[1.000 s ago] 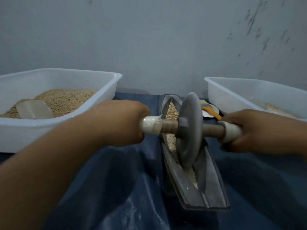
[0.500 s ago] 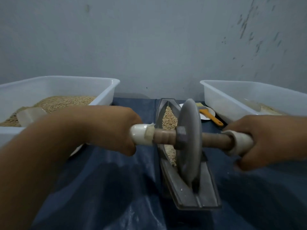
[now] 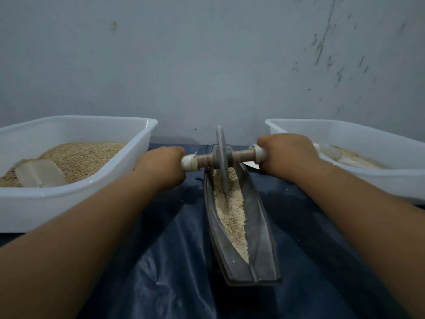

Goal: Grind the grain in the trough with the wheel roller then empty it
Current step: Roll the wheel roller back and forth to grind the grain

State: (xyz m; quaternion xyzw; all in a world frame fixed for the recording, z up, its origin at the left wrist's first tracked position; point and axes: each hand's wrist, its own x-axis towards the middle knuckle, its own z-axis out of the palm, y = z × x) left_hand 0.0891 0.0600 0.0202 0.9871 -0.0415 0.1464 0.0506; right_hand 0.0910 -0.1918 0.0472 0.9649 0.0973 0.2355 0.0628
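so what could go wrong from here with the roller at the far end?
The wheel roller sits near the far tip of the trough, so one more push could run it off the end.

Grain is heaped close to the rims; a fast stroke may throw some onto the blue sheet.

The left hand and right hand grip the axle at slightly different heights; a tilted wheel may jam on the wall.

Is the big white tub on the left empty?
No, the left tub holds a heap of tan grain, with a clear scoop lying in it.
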